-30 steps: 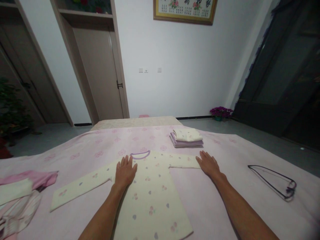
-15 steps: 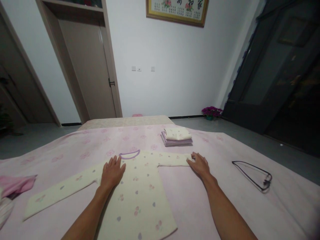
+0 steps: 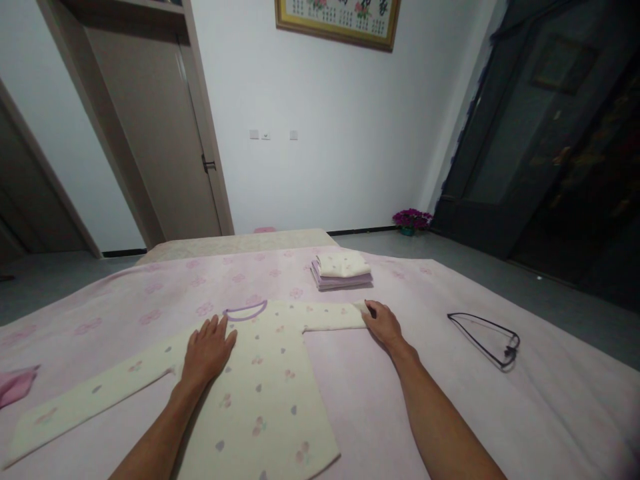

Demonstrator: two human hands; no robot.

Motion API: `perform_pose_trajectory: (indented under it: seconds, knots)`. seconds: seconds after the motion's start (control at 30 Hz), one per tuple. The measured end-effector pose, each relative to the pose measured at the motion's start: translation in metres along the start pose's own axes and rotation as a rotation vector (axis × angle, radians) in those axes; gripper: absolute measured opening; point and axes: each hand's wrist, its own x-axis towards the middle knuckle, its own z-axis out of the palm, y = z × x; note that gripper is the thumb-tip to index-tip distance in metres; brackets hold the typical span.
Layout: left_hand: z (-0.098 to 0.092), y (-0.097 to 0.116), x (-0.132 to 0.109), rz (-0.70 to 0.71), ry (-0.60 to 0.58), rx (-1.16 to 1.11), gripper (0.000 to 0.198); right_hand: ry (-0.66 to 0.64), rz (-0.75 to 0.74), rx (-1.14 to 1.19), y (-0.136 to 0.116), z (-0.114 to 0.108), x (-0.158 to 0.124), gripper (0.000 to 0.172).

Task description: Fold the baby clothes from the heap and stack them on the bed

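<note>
A pale yellow long-sleeved shirt [image 3: 270, 387] with small heart and cherry prints and a purple neckline lies spread out. My left hand [image 3: 210, 348] rests flat on its left shoulder beside the collar, fingers stretched out. At the end of the right sleeve, my right hand [image 3: 384, 325] has thumb and fingers closed on the cuff. The other sleeve [image 3: 95, 388] reaches out toward the lower left, untouched. My left forearm covers part of the shirt's left side.
Beyond the right sleeve sits a stack of folded clothes [image 3: 343, 270]. A black looped cord-like item [image 3: 487, 339] lies on the right of the pink flowered bedspread [image 3: 370, 400]. Pink cloth [image 3: 17, 385] shows at the left edge. Purple flowers [image 3: 411, 219] stand on the floor.
The view has turned slightly right, so everything sits further left. My right fingers have curled in and pinched the sleeve cuff; my left hand stays on the shoulder.
</note>
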Motion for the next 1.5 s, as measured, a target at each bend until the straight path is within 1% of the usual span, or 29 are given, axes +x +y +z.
perform_pose_trajectory:
  seconds: [0.2,0.37,0.47,0.53,0.73,0.83,1.0,1.03,1.1,1.17,1.2,1.23,1.27,1.33,1.4,1.43,1.5]
  knots:
    - [0.005,-0.003,0.001,0.016,0.016,0.005,0.062,0.012,-0.084,0.076,-0.003,0.002,-0.002,0.054]
    - [0.002,-0.002,0.001,0.005,0.009,-0.007,0.062,0.023,0.020,0.310,0.001,0.004,0.001,0.046]
    - [0.000,-0.001,0.000,0.005,0.006,0.003,0.061,0.040,0.057,0.345,0.005,0.006,0.005,0.047]
    - [-0.002,0.000,0.000,0.000,0.005,0.002,0.061,0.047,0.075,0.339,0.004,0.006,0.006,0.044]
    - [-0.003,0.001,-0.001,-0.008,-0.003,-0.029,0.061,0.071,0.187,0.198,-0.004,0.000,0.004,0.034]
    - [-0.002,-0.001,-0.001,-0.005,0.001,-0.039,0.061,0.083,0.232,0.115,-0.005,-0.003,0.004,0.035]
    - [-0.001,-0.001,0.000,-0.004,0.006,-0.040,0.060,0.051,0.234,-0.047,-0.009,-0.007,0.003,0.037]
    - [-0.001,0.000,0.000,-0.006,0.004,-0.038,0.060,0.060,0.222,-0.094,-0.012,-0.008,0.002,0.038]
    - [-0.004,0.001,0.000,-0.013,-0.005,-0.032,0.059,0.120,0.158,-0.175,-0.019,-0.010,-0.002,0.038]
    - [-0.007,0.003,0.000,-0.018,-0.010,-0.030,0.059,0.189,0.033,-0.217,-0.029,-0.009,-0.007,0.036]
    - [-0.008,0.003,-0.001,-0.018,-0.011,-0.032,0.059,0.197,-0.042,-0.220,-0.033,-0.008,-0.009,0.037]
    - [-0.010,0.004,-0.001,-0.018,-0.012,-0.036,0.059,0.176,-0.119,-0.215,-0.038,-0.006,-0.011,0.038]
    - [-0.012,0.005,-0.001,-0.019,-0.013,-0.040,0.058,0.127,-0.187,-0.211,-0.041,-0.003,-0.013,0.041]
    - [-0.015,0.006,-0.002,-0.026,-0.019,-0.047,0.058,-0.033,-0.261,-0.228,-0.045,0.005,-0.015,0.048]
    - [-0.017,0.006,-0.003,-0.028,-0.025,-0.061,0.058,-0.186,-0.230,-0.280,-0.045,0.012,-0.016,0.055]
    - [-0.018,0.006,-0.003,-0.028,-0.027,-0.071,0.058,-0.233,-0.189,-0.307,-0.043,0.015,-0.015,0.058]
    - [-0.019,0.007,-0.003,-0.029,-0.031,-0.097,0.059,-0.258,-0.102,-0.349,-0.037,0.019,-0.013,0.062]
